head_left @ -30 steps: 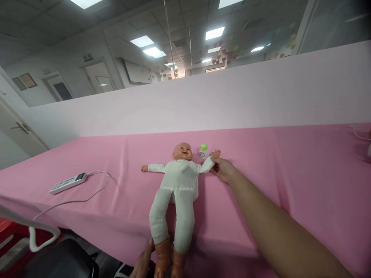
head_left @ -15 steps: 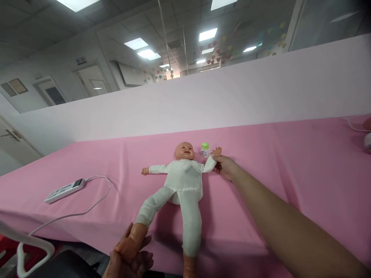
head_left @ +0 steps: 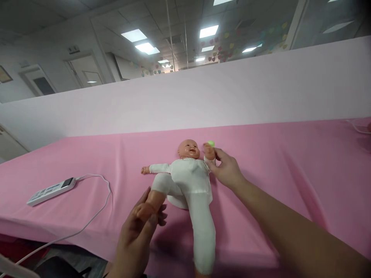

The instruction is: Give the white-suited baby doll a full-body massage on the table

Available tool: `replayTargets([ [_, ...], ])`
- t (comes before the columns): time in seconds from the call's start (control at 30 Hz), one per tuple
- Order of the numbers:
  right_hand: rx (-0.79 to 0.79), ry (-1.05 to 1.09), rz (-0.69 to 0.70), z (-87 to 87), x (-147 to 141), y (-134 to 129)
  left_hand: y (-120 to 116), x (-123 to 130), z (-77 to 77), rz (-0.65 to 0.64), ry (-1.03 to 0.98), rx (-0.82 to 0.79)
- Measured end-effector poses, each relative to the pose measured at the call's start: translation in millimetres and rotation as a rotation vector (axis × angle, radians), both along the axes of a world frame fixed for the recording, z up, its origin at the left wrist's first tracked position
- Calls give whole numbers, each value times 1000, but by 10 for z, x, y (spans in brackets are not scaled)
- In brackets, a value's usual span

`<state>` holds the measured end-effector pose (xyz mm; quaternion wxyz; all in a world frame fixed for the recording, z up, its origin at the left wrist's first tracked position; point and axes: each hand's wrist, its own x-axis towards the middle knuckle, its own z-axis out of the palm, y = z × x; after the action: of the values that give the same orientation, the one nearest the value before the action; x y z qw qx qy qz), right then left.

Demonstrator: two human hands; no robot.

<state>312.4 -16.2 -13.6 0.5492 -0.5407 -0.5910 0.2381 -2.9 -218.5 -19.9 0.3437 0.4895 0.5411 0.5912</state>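
Observation:
A baby doll (head_left: 188, 177) in white clothes lies on its back on the pink cloth, head toward the wall. My left hand (head_left: 137, 231) is wrapped round the doll's bare foot and ankle (head_left: 152, 202) on the left side, holding that leg raised and bent. With my right hand (head_left: 227, 168) I grip the doll's forearm (head_left: 209, 153) on the right side, lifted near its head. The doll's other arm (head_left: 158, 168) lies stretched out to the left, and its other leg (head_left: 203, 231) extends toward me. Behind the raised doll hand, only the green lid of a small bottle (head_left: 211, 143) shows.
A white power strip (head_left: 52, 191) lies on the left of the pink-covered table (head_left: 255, 154), its cord running off the front edge. A low white wall (head_left: 185, 102) with glass above borders the back. Another white cord (head_left: 358, 126) lies at far right.
My left hand has pushed the doll's leg up and inward, bending its knee. My right hand has raised the doll's arm toward its head, now covering most of the bottle.

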Motion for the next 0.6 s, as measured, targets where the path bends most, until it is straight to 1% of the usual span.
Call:
replayTargets([
  [0.1, 163, -286, 86, 40, -170, -143, 384, 137, 169, -135, -41, 48],
  [0.17, 242, -449, 170, 20, -254, -178, 632, 229, 239, -192, -22, 51],
  [0.23, 308, -589, 231, -21, -306, -177, 845, 309, 265, -196, 59, 54],
  [0.33, 375, -753, 281, -75, -336, -159, 1085, 416, 247, -180, 158, 66],
  [0.47, 377, -880, 336, -93, -340, -163, 1253, 523, 215, -203, 211, 42],
  [0.53, 360, -865, 342, -90, -332, -168, 1264, 537, 205, -213, 234, 30],
  [0.6, 339, -804, 332, -80, -315, -172, 1215, 515, 185, -204, 240, 41],
])
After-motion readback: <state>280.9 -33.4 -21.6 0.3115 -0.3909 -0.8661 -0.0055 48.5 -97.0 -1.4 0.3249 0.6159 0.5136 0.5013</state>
